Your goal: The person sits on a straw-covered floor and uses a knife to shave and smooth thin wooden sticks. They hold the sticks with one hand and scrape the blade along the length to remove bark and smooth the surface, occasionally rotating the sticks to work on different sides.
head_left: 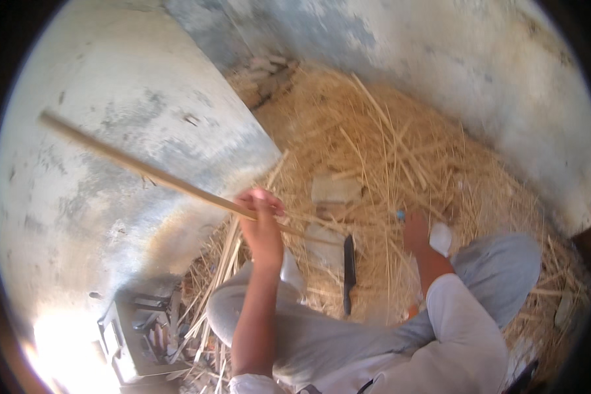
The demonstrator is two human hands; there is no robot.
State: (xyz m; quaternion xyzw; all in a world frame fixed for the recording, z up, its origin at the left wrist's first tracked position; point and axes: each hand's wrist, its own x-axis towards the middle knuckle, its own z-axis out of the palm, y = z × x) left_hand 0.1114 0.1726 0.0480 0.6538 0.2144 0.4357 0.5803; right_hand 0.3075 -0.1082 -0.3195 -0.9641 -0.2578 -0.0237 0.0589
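Your left hand is curled around a long pale stick, which slants from the upper left through your grip, its thin lower end reaching near the black knife. Your right hand is low over the straw, beside a small blue object; its fingers are blurred, so I cannot tell whether they pinch anything. The knife lies between your legs.

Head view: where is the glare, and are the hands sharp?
Head view, lower left: glare burns out to white; head view, middle: the left hand and right hand look soft, the right one hard to read, while the dark knife keeps a clearer outline; head view, rim: the picture falls off to black.
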